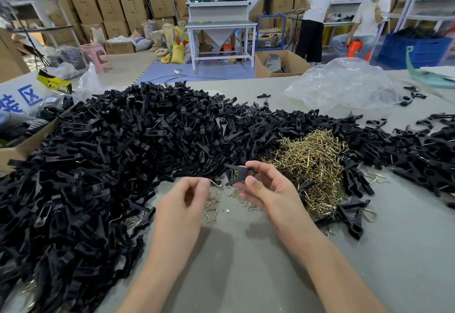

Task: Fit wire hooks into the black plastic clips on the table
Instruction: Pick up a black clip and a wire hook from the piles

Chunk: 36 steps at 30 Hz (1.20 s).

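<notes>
Two bare hands work above a flat, matt grey table top [246,275]. The left hand [187,197], at 9 o'clock of the work point, has its fingers curled inward. Its thumb and forefinger pinch one thin, bent, brass-coloured wire hook [215,182], whose free end projects toward 3 o'clock. The right hand [268,187], at 3 o'clock, is partly closed. Its thumb and curled fingers grip one flat, forked black plastic clip [238,174], held clear of the table. The clip is near the hook tip; whether they touch cannot be told.

Stock lies in two heaps, each too dense to count:
- One broad heap of black plastic clips [118,155], matt and elongated, spreads from 7 o'clock through 12 o'clock to 3 o'clock of the hands.
- One smaller tangled heap of brass-coloured wire hooks [312,162], shiny and angular, sits at 2 o'clock, just beside the right hand and bordered by clips.

Several loose wire hooks [211,211] lie on the table between the hands.

One crumpled clear plastic bag [344,86] rests on the table at 1 o'clock. One brown cardboard box [22,150] sits at 9 o'clock, touching the clip heap.

Beyond the table are:
- one standing person [315,5] and one seated person [366,17] at 1 o'clock
- one pink plastic stool [94,54] at 11 o'clock
- stacked brown cartons [110,0]
</notes>
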Available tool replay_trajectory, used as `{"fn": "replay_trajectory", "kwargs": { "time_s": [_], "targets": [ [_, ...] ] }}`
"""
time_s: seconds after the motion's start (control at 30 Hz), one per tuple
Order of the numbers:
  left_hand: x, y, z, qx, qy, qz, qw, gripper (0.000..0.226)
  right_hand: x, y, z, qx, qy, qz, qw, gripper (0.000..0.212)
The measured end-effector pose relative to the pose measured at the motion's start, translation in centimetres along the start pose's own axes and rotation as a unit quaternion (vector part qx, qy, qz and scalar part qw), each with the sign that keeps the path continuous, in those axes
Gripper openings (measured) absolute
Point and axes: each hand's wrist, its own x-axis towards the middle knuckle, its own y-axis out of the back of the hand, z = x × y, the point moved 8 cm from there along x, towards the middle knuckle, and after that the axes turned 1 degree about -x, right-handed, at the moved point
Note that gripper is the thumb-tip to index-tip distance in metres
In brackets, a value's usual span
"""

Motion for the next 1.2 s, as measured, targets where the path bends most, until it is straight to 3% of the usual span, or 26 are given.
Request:
{"fn": "replay_trajectory", "kwargs": {
  "time_s": [0.13,0.63,0.8,0.9,0.97,1.2],
  "targets": [
    [-0.1,-0.5,-0.8,-0.147,0.105,-0.009,0.984,0.02,-0.6,-1.5,0.2,-0.036,-0.001,-0.072,0.997,0.026],
    [-0.9,-2.3,-1.2,-0.184,0.14,-0.027,0.973,0.023,-1.1,-2.3,0.0,-0.066,0.002,-0.088,0.994,0.025],
    [-1.8,-4.2,-1.1,-0.234,0.183,-0.091,0.951,0.026,-1.6,-3.0,-0.2,-0.17,0.027,-0.092,0.981,0.027],
    [-1.7,-4.5,-0.9,-0.231,0.173,-0.121,0.95,0.046,-2.0,-3.2,-0.3,-0.233,0.041,-0.093,0.967,0.028],
    [-1.6,-4.9,-0.6,-0.245,0.174,-0.159,0.94,0.058,-2.3,-3.4,-0.5,-0.232,0.054,-0.096,0.966,0.023],
    [-2.4,-5.9,-0.3,-0.323,0.226,-0.271,0.878,0.065,-2.7,-3.8,-0.9,-0.255,0.062,-0.116,0.958,0.023]
  ]
}}
